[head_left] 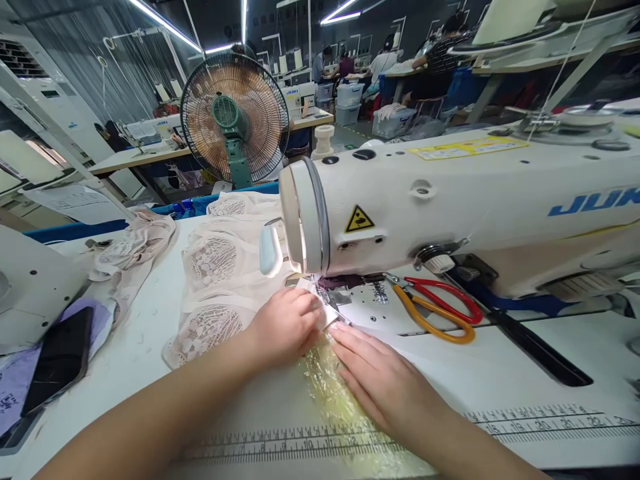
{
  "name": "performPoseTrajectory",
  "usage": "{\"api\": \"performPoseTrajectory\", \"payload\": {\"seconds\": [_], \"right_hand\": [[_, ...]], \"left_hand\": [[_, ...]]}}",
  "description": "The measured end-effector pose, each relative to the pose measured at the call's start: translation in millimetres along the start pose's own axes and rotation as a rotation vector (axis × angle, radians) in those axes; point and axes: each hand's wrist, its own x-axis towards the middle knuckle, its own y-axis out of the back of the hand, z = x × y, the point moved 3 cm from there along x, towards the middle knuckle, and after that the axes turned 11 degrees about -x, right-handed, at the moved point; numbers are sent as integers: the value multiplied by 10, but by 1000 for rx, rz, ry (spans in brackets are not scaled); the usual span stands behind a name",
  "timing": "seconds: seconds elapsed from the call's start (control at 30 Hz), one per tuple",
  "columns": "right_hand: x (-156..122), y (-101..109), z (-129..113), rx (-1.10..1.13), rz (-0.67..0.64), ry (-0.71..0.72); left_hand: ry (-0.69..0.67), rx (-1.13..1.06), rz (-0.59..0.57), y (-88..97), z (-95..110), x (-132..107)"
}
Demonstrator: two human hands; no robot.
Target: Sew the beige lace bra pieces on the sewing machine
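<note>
Grip unclear: left hand (291,321) curled at white piece (328,315), right hand (383,377) extended flat beside yellowish film (325,377)

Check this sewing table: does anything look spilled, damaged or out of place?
Nothing looks clearly spilled or damaged. The red-and-orange scissors look slightly out of place, lying loose below the sewing machine's arm, near the right hand.

My crinkled strip (325,381): pale yellow
My lace fabric (213,261): off-white openwork
My sewing machine (480,183): white with blue lettering
My scissors (419,320): red and orange handles
</note>
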Motion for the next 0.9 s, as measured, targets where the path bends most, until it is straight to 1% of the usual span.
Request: {"api": "performPoseTrajectory", "payload": {"seconds": [0.1, 0.17, 0.3, 0.47, 0.7, 0.9], "right_hand": [[-4, 1, 1, -8, 15, 3], [-4, 4, 0, -15, 17, 4], [-3, 6, 2, -17, 11, 5], [-1, -1, 8, -9, -8, -7], [20, 29, 9, -3, 15, -23], [21, 27, 13, 22, -16, -41]], "left_hand": [[-55, -29, -39, -63, 109, -90], [-83, -1, -43, -103, 112, -151], [-140, 42, -70, -117, -3, -194], [-213, 51, -102, -55, -139, -136], [-239, 76, -81, -36, -235, -90], [-268, 118, -37, -50, -317, -55]]}}
